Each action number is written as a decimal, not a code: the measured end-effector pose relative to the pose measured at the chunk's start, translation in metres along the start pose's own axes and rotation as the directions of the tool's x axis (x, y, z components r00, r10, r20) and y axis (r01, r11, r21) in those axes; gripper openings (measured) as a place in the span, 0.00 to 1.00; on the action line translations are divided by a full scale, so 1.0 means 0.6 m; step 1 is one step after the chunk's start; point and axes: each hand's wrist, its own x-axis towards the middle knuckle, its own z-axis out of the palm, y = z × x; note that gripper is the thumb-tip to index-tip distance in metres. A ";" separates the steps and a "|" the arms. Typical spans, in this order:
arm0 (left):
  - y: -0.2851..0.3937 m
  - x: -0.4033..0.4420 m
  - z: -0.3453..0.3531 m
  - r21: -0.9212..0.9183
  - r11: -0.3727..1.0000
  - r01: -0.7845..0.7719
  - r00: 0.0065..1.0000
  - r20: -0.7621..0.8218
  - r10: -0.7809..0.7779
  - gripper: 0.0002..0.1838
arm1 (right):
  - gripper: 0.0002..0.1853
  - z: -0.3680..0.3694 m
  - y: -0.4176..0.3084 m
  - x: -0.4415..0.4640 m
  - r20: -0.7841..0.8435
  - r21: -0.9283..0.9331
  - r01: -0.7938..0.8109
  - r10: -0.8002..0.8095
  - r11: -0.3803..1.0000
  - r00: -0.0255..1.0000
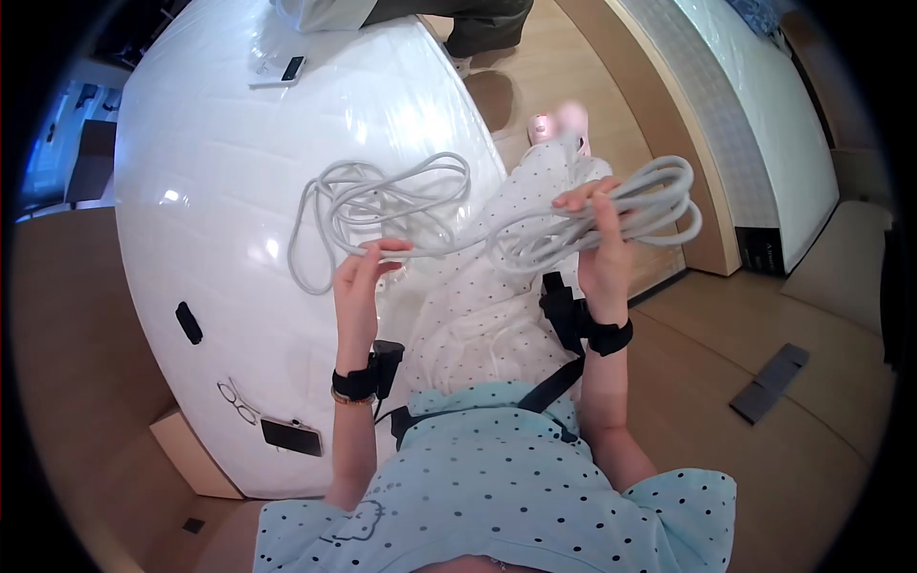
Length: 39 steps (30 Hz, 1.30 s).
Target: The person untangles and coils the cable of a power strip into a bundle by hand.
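A long light-grey cable [659, 200] hangs in gathered loops from my right hand [606, 250], whose fingers are wrapped round the bundle above my lap. From there a single strand runs left to my left hand [364, 273], where thumb and fingers pinch it. Beyond the left hand, more of the same cable lies in a loose, tangled pile on the plastic-covered mattress. Both wrists wear black straps with small devices. Part of the bundle is hidden behind my right fingers.
On the plastic-covered mattress [229, 143] are a phone [291, 437], glasses [238, 401], a small black object [189, 323] and a white device [277, 73]. Another person's leg [487, 27] shows at the top. A second mattress [726, 105] stands right; a grey strip [770, 384] lies lower right.
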 end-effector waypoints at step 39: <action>0.115 0.037 0.100 0.427 0.616 -0.662 0.732 0.544 0.411 0.37 | 0.39 -0.001 0.042 -0.027 0.591 -0.183 -0.353 0.390 0.918 0.706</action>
